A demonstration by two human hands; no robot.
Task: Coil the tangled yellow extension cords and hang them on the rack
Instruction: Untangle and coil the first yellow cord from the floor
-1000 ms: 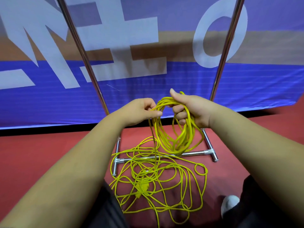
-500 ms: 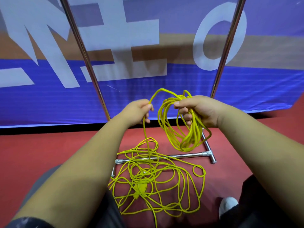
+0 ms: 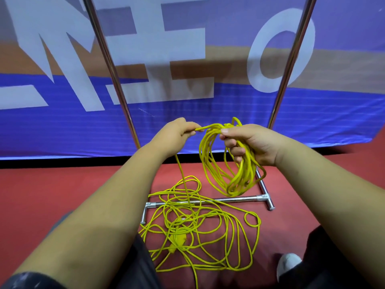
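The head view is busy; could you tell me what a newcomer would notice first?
The bright yellow cord coil hangs from the right hand at centre, while the left hand pinches a strand feeding it. Below, a tangled yellow cord heap sprawls on the red floor across the chrome rack's base bar.

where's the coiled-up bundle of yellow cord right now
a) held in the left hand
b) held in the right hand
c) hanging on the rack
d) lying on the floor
b: the coiled loops hang from the right hand, whose fingers curl round them; the left hand only pinches a single strand running down to the tangle.
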